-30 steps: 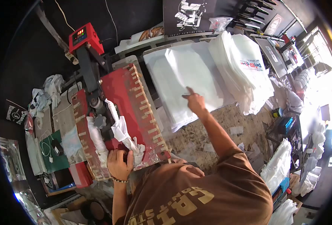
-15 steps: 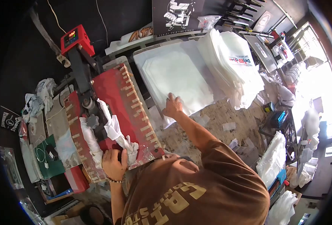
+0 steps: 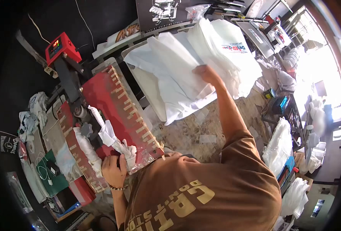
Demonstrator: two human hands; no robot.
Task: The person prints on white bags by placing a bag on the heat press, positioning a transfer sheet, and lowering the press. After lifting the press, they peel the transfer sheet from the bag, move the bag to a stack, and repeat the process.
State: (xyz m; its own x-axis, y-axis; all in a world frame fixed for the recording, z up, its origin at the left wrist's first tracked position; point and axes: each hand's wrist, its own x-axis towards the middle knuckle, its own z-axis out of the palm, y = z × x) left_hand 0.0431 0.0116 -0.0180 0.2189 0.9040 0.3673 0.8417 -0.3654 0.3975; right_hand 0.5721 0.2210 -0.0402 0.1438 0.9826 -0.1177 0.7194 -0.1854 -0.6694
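My left hand (image 3: 114,170) is closed around the near end of the white-wrapped handle (image 3: 114,138) on the red heat press (image 3: 101,82). A bracelet circles that wrist. My right hand (image 3: 205,74) is closed on the edge of a thin white sheet (image 3: 172,57), which is raised and curled, partly blurred. Beneath it, white fabric (image 3: 178,102) lies spread over a pale flat board (image 3: 147,82) to the right of the press. Just beyond my right hand is a stack of white printed cloth pieces (image 3: 226,54).
A red control box (image 3: 62,49) with lit digits tops the press. Scraps litter the worn worktable (image 3: 205,127). Plastic-wrapped white bundles (image 3: 278,148) stand at the right. A green mat (image 3: 49,169) with a white cable lies at the left.
My right hand has moved up and right, lifting and peeling the white sheet off the fabric. My left hand stays on the press handle. The view has shifted slightly.
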